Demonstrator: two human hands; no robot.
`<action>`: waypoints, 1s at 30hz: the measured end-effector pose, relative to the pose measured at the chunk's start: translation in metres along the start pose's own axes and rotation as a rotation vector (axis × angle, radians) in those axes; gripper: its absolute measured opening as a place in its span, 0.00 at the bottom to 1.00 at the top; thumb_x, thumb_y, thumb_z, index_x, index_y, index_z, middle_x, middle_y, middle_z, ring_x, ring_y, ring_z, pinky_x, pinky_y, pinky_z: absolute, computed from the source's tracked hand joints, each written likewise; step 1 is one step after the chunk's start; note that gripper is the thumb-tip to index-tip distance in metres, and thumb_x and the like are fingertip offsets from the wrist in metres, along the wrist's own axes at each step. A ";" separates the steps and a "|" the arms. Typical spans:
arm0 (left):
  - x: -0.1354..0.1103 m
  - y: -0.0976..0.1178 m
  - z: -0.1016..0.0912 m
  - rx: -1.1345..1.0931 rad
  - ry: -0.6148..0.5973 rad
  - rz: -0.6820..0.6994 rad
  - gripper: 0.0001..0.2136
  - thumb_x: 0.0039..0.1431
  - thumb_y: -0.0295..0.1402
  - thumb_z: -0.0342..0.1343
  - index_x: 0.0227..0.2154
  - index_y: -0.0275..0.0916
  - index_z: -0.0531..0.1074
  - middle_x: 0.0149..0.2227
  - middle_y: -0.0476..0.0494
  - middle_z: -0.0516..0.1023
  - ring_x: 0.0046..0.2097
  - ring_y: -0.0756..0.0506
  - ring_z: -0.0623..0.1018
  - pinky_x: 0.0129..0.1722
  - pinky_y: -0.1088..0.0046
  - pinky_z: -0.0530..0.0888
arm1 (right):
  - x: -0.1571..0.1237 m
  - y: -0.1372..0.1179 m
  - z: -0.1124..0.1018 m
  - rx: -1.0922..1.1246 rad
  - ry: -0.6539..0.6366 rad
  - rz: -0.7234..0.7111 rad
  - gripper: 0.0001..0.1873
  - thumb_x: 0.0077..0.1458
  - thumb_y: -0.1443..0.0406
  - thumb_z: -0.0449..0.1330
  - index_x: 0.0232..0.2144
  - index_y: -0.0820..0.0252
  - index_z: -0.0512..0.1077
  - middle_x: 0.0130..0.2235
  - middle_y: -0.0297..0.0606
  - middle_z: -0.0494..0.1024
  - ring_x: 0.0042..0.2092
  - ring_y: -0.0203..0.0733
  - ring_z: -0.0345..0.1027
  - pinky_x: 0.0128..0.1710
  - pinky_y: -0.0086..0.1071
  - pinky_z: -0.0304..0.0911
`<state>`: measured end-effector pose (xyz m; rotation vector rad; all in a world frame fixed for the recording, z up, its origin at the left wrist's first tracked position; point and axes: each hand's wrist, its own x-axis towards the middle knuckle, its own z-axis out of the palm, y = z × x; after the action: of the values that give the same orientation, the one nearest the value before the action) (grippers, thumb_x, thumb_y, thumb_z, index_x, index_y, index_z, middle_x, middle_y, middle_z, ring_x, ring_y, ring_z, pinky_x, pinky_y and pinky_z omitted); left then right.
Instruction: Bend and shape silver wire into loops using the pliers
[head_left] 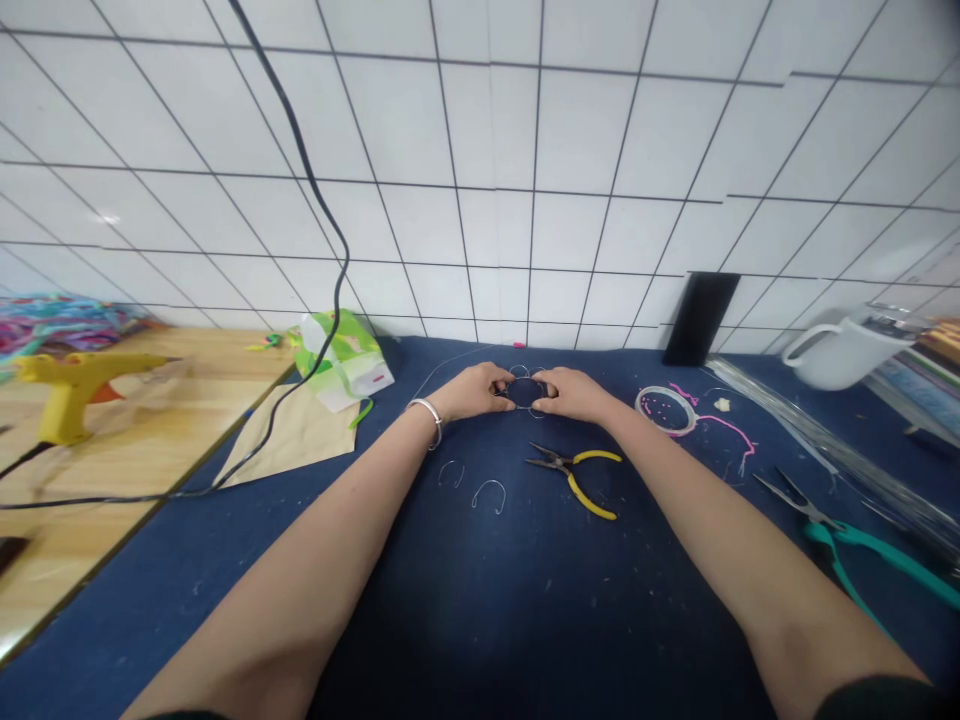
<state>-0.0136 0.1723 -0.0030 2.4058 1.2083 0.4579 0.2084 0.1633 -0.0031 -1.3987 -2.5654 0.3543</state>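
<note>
Both my hands meet at the far middle of the blue cloth (465, 600). My left hand (474, 391) and my right hand (571, 394) each pinch one side of a small ring of thin silver wire (525, 391) with little loops around its edge. Their fingers are closed on it. A silver bangle (429, 415) sits on my left wrist. Just in front of my hands lie yellow-handled pliers (577, 475) and two short bent wire pieces (489, 494).
Teal-handled pliers (840, 535) lie at the right, near a clear round lid with pink bits (664, 408) and a white pitcher (844, 350). A yellow glue gun (71, 390) with a black cord rests on the wooden board at left, beside a green-and-white bag (341, 362).
</note>
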 end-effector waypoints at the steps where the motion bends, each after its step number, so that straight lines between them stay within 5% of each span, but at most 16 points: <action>1: 0.000 0.000 0.001 0.001 0.003 -0.005 0.24 0.44 0.41 0.58 0.46 0.39 0.70 0.36 0.45 0.73 0.34 0.47 0.72 0.34 0.74 0.67 | 0.000 0.000 0.000 0.002 0.000 0.002 0.26 0.47 0.54 0.58 0.49 0.57 0.65 0.33 0.36 0.71 0.37 0.39 0.63 0.32 0.26 0.53; 30: 0.006 0.006 0.007 0.021 0.054 -0.028 0.18 0.41 0.38 0.60 0.38 0.38 0.72 0.33 0.46 0.72 0.33 0.46 0.72 0.33 0.73 0.67 | -0.003 -0.002 0.001 0.030 0.019 0.042 0.24 0.47 0.57 0.60 0.47 0.56 0.65 0.33 0.35 0.71 0.36 0.38 0.64 0.31 0.26 0.52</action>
<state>-0.0031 0.1726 -0.0051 2.4046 1.2743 0.5065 0.2084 0.1595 -0.0042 -1.4407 -2.5086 0.3829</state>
